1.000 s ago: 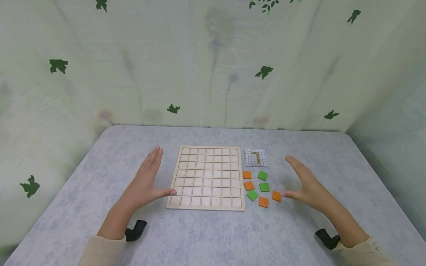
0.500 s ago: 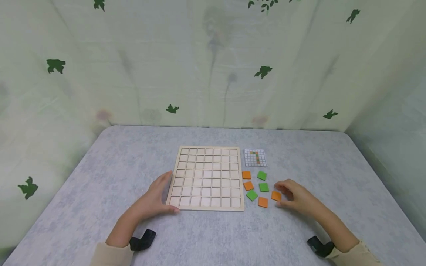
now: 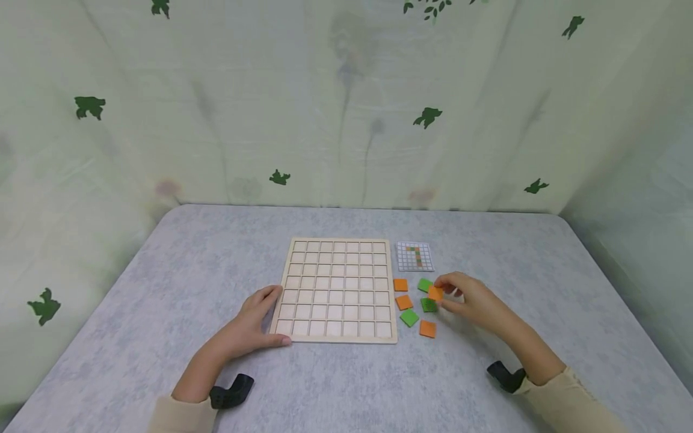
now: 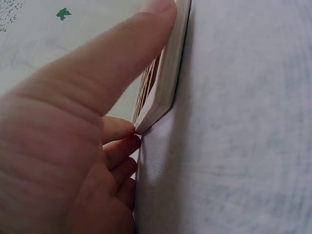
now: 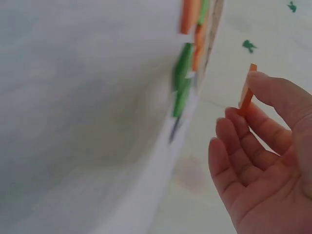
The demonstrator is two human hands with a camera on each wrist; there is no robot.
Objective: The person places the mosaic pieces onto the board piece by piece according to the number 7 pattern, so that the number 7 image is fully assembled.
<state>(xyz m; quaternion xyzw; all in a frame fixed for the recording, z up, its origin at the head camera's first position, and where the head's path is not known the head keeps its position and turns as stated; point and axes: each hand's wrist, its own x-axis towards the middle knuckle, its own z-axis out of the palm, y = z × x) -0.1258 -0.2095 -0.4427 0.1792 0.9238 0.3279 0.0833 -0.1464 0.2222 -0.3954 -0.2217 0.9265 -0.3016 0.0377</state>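
Note:
A pale wooden grid board [image 3: 337, 291] with empty square cells lies at the table's middle. My left hand [image 3: 253, 322] holds its near left corner, thumb along the front edge [image 4: 165, 73] and fingers against the left side. My right hand [image 3: 464, 299] pinches an orange square tile [image 3: 435, 293] [image 5: 246, 92] between thumb and fingertips, lifted above the loose tiles. On the table to the right of the board lie orange tiles [image 3: 400, 284] [image 3: 428, 328] and green tiles [image 3: 409, 317] [image 3: 425, 284]. A small pattern card [image 3: 415, 257] lies behind them.
The grey mottled table [image 3: 162, 288] is bounded by a pale curtain with green leaf prints [image 3: 346, 108] at the back and sides. Black wrist straps [image 3: 231, 388] [image 3: 503, 376] sit on both forearms.
My right hand picked up the orange tile that lay farthest right and carried it up and to the left. My left hand settled onto the board's near left corner.

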